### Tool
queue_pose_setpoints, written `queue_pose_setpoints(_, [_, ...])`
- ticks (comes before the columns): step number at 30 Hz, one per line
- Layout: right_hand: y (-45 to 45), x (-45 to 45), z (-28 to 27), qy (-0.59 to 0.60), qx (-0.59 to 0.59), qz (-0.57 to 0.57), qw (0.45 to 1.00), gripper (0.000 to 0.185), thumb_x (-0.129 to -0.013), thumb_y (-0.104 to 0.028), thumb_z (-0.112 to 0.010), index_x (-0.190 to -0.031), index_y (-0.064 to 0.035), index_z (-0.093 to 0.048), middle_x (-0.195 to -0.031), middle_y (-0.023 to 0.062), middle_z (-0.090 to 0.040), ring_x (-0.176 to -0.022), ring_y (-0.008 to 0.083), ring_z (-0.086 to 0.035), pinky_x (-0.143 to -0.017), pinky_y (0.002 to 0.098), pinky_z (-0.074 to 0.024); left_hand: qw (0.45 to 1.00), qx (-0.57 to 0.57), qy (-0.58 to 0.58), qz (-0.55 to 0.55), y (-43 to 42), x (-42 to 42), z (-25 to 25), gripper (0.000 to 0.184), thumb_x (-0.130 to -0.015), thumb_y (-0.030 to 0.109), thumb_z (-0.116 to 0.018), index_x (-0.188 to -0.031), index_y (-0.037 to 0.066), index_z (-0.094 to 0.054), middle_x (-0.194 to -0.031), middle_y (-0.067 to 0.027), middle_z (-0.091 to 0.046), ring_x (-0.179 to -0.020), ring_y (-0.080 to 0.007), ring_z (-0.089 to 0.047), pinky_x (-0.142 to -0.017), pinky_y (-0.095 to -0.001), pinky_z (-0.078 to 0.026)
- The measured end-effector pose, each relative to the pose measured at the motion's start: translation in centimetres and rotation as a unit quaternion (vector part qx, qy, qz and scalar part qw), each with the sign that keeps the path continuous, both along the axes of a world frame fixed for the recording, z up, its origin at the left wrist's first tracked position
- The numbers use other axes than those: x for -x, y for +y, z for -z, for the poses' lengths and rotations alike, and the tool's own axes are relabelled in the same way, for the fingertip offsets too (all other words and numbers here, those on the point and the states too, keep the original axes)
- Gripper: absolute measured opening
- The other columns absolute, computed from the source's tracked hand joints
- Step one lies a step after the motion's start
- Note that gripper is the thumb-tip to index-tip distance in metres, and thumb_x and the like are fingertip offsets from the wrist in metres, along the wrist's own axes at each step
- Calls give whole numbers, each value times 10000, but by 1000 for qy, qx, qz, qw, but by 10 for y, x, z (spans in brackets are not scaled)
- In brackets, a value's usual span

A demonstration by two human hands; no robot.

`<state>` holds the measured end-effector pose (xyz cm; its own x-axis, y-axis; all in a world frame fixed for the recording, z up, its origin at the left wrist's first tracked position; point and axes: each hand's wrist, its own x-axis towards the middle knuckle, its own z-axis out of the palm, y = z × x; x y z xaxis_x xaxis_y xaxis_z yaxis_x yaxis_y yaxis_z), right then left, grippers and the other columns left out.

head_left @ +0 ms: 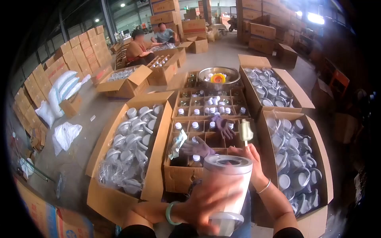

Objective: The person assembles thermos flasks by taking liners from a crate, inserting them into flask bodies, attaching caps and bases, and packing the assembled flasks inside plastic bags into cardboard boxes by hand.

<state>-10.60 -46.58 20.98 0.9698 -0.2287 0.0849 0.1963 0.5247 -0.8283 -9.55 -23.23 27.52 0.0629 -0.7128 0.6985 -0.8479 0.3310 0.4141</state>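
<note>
My left hand [210,196], a green bangle at its wrist, lies against a large white container [234,194] with a grey rim; its fingers are blurred by motion. Just above the container's right side, my right hand [251,156] pinches the stick of a pale ice pop [246,131], held upright. Two purple gloves [198,148] lie on the divided carton [184,178] in front of me, among white-capped bottles [196,159]. A crumpled wrapper [177,145] rests at the carton's left side.
Cartons of bagged grey-white lids [131,146] stand left and right [295,158]. Beyond the divided cartons is a metal bowl [219,77] holding an orange-yellow ring. Two people [139,49] sit farther back near stacked boxes [164,18]. White sacks [65,89] lie at left.
</note>
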Motion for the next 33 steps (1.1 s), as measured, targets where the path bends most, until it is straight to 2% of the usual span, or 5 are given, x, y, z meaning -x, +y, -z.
queue_pose_setpoints(10, [-20, -11, 2, -43, 99, 20, 994, 226, -1041, -281, -369, -1023, -77, -465, -1213, 205, -615, -1133, 225, -590, -935, 331, -473, 985, 104, 60, 128, -10, -23, -1, 883, -912, 703, -258, -1401, -22, -378, -1452, -223, -372, -1391, -383, -291, -1124, -567, -179])
queue_pose_setpoints(13, [-9, -1, -17, -147, 81, 40, 985, 250, -1041, -283, -367, -1060, -54, -467, -1236, 215, -597, -1164, 246, -572, -997, 362, -437, 934, -16, 335, -121, -18, -50, 15, 902, -928, 676, -221, -1428, -72, -286, -1455, -251, -344, -1405, -365, -248, -1138, -502, -176])
queue_pose_setpoints(16, [-16, -24, 12, -40, 35, -77, 996, 252, -1037, -293, -376, -1059, -58, -465, -1301, 241, -540, -1206, 268, -540, -999, 379, -443, 1000, -5, 18, -6, -6, -17, -2, 951, -884, 744, -228, -1409, -38, -356, -1463, -259, -329, -1400, -406, -240, -1126, -532, -176])
queue_pose_setpoints(21, [-7, -9, -20, -99, 8, -5, 995, 242, -1037, -279, -381, -1041, -58, -479, -1261, 200, -576, -1221, 260, -519, -997, 388, -445, 959, -20, 257, -120, -17, -55, 10, 821, -957, 604, -211, -1417, -64, -335, -1486, -251, -299, -1400, -359, -267, -1142, -460, -176])
queue_pose_setpoints(33, [-23, -26, 24, 10, 50, -19, 998, 247, -1035, -298, -384, -1034, -63, -464, -1345, 267, -491, -1308, 292, -440, -1048, 407, -396, 995, -94, -38, 13, -14, -26, -12, 793, -909, 713, -96, -1350, 228, -541, -1462, -204, -347, -1313, -388, -371, -1134, -566, -82])
